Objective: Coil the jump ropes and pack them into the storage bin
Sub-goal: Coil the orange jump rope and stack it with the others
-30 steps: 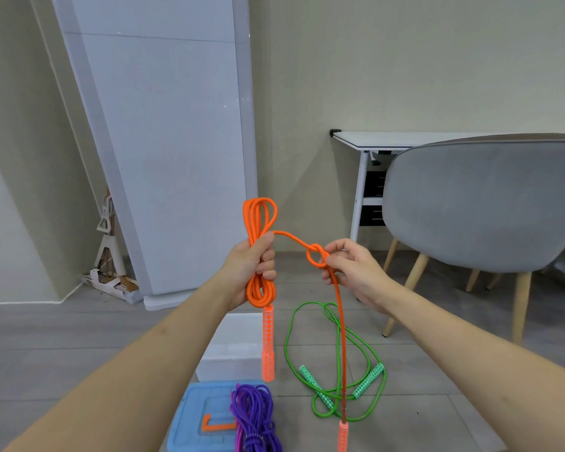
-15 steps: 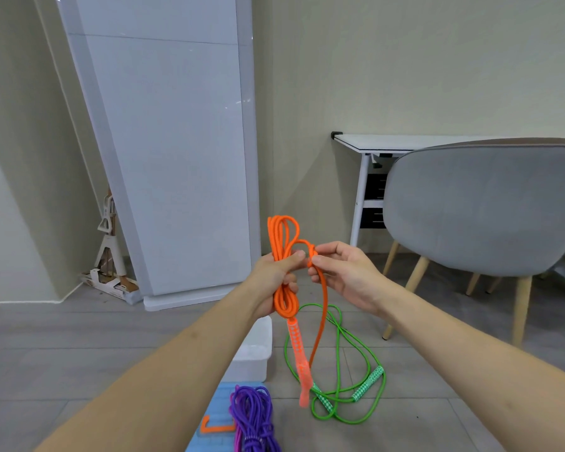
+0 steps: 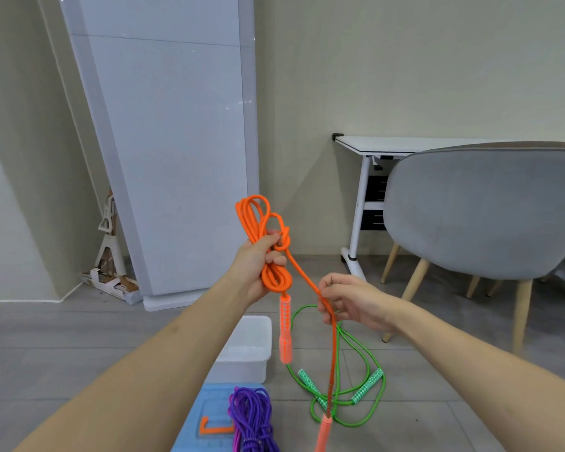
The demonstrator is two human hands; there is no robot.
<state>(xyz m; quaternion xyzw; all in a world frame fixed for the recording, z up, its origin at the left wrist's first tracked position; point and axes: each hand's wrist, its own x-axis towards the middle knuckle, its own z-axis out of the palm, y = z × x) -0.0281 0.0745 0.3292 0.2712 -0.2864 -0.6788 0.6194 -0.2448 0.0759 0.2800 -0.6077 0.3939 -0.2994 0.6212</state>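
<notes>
On the floor, the bin (image 3: 248, 349) sits behind the lid (image 3: 203, 415), with a loose rope (image 3: 366, 380) to their right.

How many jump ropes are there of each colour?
Orange jump rope: 1
Green jump rope: 1
Purple jump rope: 1
Total: 3
</notes>
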